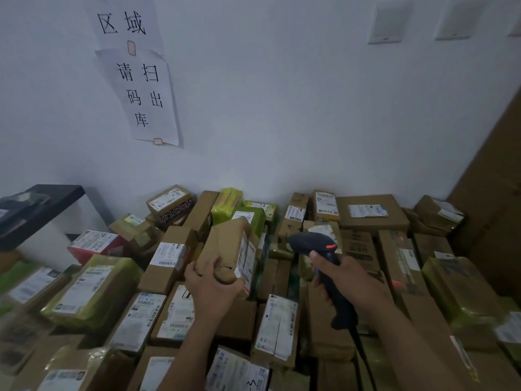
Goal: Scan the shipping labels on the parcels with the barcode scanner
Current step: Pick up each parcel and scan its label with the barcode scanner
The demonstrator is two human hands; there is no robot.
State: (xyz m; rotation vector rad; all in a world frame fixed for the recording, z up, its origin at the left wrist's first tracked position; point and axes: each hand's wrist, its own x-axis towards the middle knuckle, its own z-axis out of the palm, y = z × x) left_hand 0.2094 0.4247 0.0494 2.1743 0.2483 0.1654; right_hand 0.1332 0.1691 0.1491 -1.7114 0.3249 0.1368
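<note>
Both forearms reach in from the bottom edge over a floor-level pile of parcels (174, 258), most of them brown cartons with white shipping labels facing up.

The left hand (210, 289) grips the lower end of a brown paper-wrapped parcel (225, 246), fingers curled round it, and holds it lifted above the pile, tilted up and away. A white shipping label (246, 258) runs down the side of this parcel that faces the right hand.

The right hand (346, 280) is wrapped round the handle of a dark barcode scanner (306, 244). The scanner's head points toward the held parcel, just beside the label but apart from it, and a small red light shows on its top. Its cable (363, 354) trails down beneath the right wrist.

Below and between the two hands lies a carton with a long white label (277, 325). Left of the left hand sit a green-wrapped parcel (93, 289) and, beyond it, a red box (95, 245). Farther left stands a black shelf (42, 204).

Beyond the hands the pile ends at a white wall, where paper signs (149, 100) with printed Chinese characters hang up and to the left. A tall sheet of cardboard (496, 193) leans far to the right of the right hand.
</note>
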